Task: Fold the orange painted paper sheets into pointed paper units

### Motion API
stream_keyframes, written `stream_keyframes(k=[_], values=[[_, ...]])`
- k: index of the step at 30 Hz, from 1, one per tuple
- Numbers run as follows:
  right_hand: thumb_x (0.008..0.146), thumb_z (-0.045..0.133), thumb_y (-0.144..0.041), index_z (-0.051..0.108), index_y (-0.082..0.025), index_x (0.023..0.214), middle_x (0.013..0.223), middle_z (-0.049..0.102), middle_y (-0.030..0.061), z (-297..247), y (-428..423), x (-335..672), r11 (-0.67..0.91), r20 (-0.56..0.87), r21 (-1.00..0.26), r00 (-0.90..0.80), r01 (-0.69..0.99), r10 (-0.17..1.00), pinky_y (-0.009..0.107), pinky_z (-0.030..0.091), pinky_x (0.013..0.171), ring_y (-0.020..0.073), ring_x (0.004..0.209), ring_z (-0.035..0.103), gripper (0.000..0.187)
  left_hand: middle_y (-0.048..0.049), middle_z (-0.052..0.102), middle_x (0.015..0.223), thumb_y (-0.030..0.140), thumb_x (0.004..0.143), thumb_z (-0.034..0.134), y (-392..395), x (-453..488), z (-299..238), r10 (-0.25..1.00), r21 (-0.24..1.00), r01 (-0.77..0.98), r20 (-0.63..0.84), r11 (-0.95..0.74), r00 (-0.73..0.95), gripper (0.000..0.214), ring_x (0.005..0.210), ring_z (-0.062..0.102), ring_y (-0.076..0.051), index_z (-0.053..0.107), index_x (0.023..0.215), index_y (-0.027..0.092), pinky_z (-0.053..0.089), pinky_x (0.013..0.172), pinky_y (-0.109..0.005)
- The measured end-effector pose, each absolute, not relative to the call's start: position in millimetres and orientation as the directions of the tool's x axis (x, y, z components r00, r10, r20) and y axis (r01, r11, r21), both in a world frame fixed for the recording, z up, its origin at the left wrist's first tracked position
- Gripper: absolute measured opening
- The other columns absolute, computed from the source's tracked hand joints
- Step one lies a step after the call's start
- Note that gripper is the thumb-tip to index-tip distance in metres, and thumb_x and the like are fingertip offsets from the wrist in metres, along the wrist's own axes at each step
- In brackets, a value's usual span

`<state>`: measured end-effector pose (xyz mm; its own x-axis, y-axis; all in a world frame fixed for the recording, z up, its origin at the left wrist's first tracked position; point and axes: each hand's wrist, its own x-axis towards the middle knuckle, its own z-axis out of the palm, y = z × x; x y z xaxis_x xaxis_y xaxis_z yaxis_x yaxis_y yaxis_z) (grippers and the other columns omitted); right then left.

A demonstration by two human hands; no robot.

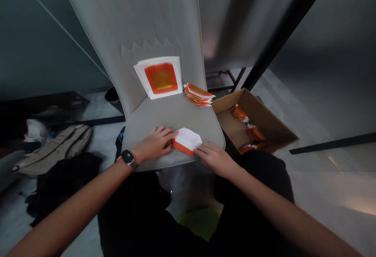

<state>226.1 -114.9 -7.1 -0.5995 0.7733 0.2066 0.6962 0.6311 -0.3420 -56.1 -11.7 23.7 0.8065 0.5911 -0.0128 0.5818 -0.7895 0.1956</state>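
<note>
A partly folded sheet of paper [188, 137], white on top with an orange band along its front, lies near the front edge of the chair seat [164, 114]. My left hand [158, 142] rests on the seat, fingers spread, its index fingertip touching the paper's left end. At the paper's right corner, the fingers of my right hand [214, 157] are pinched together on it. Behind, a stack of white sheets with an orange and gold square [163, 78] leans against the backrest. To its right sits a pile of folded orange papers [199, 95].
An open cardboard box [227, 127] stands on the floor right of the chair, with several bundles of folded orange paper [254, 132] inside. Bags [63, 147] lie on the floor at left. A dark bin [113, 99] is behind the chair's left side.
</note>
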Motion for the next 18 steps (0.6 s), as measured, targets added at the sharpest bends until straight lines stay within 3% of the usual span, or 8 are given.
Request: stream_keyframes(k=[5, 10, 15, 18], values=[[0.096, 0.059, -0.011, 0.070, -0.022, 0.122, 0.110, 0.075, 0.0110, 1, -99, 244, 0.674, 0.157, -0.381, -0.675, 0.633, 0.721, 0.041, 0.053, 0.093, 0.0254, 0.105, 0.069, 0.031, -0.0096, 0.062, 0.135, 0.029, 0.099, 0.056, -37, -63, 13, 0.696, 0.245, 0.669, 0.036, -0.702, 0.717, 0.043, 0.117, 0.053, -0.030, 0.049, 0.141, 0.023, 0.042, 0.098, -0.045], [0.097, 0.057, -0.013, 0.070, -0.023, 0.124, 0.107, 0.076, 0.0109, -1, -95, 251, 0.671, 0.155, -0.397, -0.675, 0.626, 0.721, 0.042, 0.054, 0.093, 0.0257, 0.102, 0.069, 0.031, -0.0109, 0.061, 0.132, 0.031, 0.098, 0.061, -41, -69, 2, 0.767, 0.341, 0.704, 0.090, -0.624, 0.636, 0.048, 0.120, 0.055, -0.029, 0.045, 0.142, 0.023, 0.044, 0.100, -0.046], [0.093, 0.057, -0.013, 0.068, -0.023, 0.127, 0.114, 0.075, 0.0111, -17, -98, 253, 0.533, 0.260, -0.534, -0.472, 0.657, 0.842, 0.041, 0.055, 0.090, 0.0247, 0.100, 0.070, 0.037, -0.0094, 0.060, 0.131, 0.036, 0.093, 0.070, -42, -66, 1, 0.786, 0.476, 0.659, 0.122, -0.583, 0.606, 0.048, 0.122, 0.055, -0.028, 0.050, 0.134, 0.025, 0.045, 0.104, -0.046], [0.091, 0.055, -0.010, 0.071, -0.021, 0.117, 0.107, 0.075, 0.0088, -25, -101, 250, 0.460, 0.293, -0.578, -0.355, 0.674, 0.888, 0.040, 0.055, 0.089, 0.0232, 0.097, 0.069, 0.033, -0.0079, 0.062, 0.130, 0.033, 0.096, 0.067, -41, -58, -2, 0.766, 0.474, 0.627, 0.184, -0.618, 0.616, 0.038, 0.122, 0.054, -0.026, 0.054, 0.131, 0.025, 0.045, 0.104, -0.045]])
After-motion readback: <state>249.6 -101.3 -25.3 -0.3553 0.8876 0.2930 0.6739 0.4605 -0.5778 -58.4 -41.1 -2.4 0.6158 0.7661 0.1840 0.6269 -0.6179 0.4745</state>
